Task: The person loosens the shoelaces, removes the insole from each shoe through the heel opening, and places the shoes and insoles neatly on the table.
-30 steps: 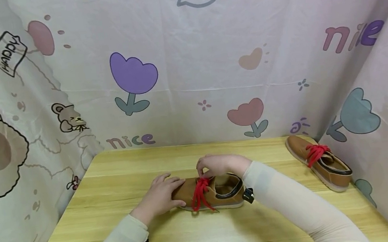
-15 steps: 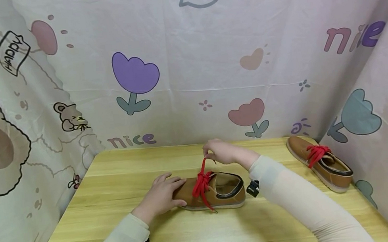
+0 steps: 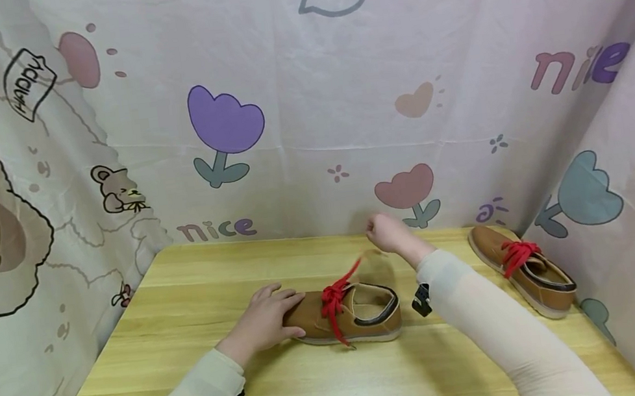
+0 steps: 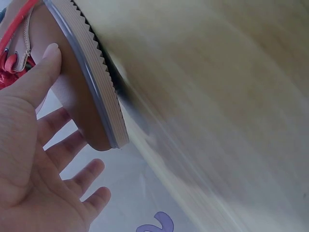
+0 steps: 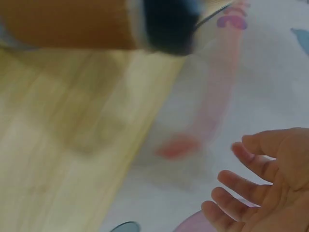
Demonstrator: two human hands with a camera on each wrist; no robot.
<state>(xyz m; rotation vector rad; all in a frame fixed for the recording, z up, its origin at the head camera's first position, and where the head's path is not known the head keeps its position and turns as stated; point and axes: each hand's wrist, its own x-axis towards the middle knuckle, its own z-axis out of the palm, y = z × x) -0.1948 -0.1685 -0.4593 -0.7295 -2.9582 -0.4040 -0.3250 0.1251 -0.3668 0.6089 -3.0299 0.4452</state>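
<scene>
"Brown lace-up shoe lies where?"
"On the tabletop, its toe gripped by the left hand."
"And the right hand?"
"Higher, clear of it and its red shoelace, fingers loosely bent."

Head cam: high, facing forward and down, takes in most of table plus curtain behind. Left wrist cam: close, rolled, looks past left hand at nearer shoe. Right wrist cam: close, tilted, shares that shoe with head.
</scene>
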